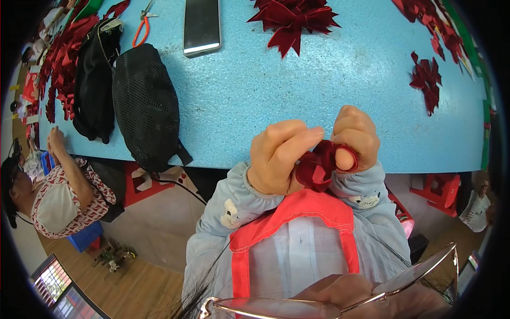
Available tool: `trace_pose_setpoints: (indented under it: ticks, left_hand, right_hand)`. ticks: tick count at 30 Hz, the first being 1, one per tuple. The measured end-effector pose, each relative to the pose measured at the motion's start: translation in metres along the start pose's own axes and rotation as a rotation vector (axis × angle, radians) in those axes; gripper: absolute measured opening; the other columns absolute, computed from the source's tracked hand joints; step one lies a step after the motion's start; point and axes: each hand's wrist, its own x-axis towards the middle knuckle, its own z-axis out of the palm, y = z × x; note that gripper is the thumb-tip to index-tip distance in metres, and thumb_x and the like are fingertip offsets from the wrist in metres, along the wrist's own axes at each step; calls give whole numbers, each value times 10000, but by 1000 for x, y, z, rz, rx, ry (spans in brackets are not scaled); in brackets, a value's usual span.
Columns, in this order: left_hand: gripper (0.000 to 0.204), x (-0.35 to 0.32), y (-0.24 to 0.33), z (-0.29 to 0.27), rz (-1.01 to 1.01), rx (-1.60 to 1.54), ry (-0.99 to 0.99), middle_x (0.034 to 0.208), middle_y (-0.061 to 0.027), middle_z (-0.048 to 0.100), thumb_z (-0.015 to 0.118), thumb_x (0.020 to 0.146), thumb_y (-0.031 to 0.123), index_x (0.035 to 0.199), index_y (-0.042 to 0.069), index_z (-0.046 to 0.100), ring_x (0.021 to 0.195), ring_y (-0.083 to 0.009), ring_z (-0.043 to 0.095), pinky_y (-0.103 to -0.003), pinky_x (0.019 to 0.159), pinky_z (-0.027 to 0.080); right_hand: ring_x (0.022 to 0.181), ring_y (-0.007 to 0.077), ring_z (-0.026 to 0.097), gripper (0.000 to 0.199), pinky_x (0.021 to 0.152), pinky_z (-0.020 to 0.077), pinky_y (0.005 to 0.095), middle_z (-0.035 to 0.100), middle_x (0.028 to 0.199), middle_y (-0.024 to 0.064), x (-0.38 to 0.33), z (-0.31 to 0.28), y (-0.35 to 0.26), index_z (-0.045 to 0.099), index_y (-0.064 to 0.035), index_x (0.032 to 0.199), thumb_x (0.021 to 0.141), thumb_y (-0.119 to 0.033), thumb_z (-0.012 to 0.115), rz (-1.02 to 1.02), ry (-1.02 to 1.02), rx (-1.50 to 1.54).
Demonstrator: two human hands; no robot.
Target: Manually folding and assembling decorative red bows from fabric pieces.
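Close to my chest, at the near edge of the blue table, I hold a dark red velvet ribbon bow [316,173] between both hands. My left hand [279,154] is closed on its left side, fingers curled over it. My right hand [357,137] is closed too, with a loop of the red ribbon wrapped round its thumb. Part of the bow is hidden behind my fingers. Several finished-looking red bows [298,20] lie together at the far middle of the table, and a smaller red bow [426,81] lies to the right.
On the blue table [234,117] are a dark phone [202,29], orange-handled pliers [141,29], a black mesh bag [146,103] and a black pouch [95,85]. Red ribbon heaps [62,58] lie far left and right. Another person [64,199] sits at left. A red stool [438,192] stands right.
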Motion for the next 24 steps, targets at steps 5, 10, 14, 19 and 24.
trace_pose_setpoints:
  ticks: [5,10,14,19,24]
  left_hand:
    - [296,-4,-4,6,-95,-210,-61,875,-99,570,696,708,71,963,64,547,715,-231,599,-265,554,471]
    - [257,-14,-12,16,-118,-414,16,879,-112,562,683,737,63,928,70,512,712,-212,584,-260,560,458]
    - [220,-20,-15,18,-168,-463,45,858,-119,555,663,772,66,910,59,491,692,-197,560,-252,571,444]
    - [165,-28,-21,20,-209,-445,142,843,-107,552,581,846,68,957,41,463,665,-153,521,-244,562,421]
    - [112,-31,-22,25,-484,-614,329,850,-71,554,473,914,85,1011,41,439,670,-91,495,-211,552,395]
  right_hand:
    - [445,162,429,356,383,308,281,475,606,48,1,-1,1,485,-37,801,767,-340,669,-9,-23,19]
    - [458,169,441,333,386,310,283,477,607,53,1,4,0,480,-36,802,760,-289,692,6,0,-109]
    - [466,183,449,277,399,322,285,489,615,57,-1,7,-2,495,-39,820,749,-199,709,10,80,-206]
    - [488,206,474,148,437,357,280,507,628,58,8,5,0,532,-37,786,773,-113,659,197,59,-157]
    - [516,135,441,184,463,334,260,474,622,41,15,11,0,500,-26,707,856,-117,560,592,-59,277]
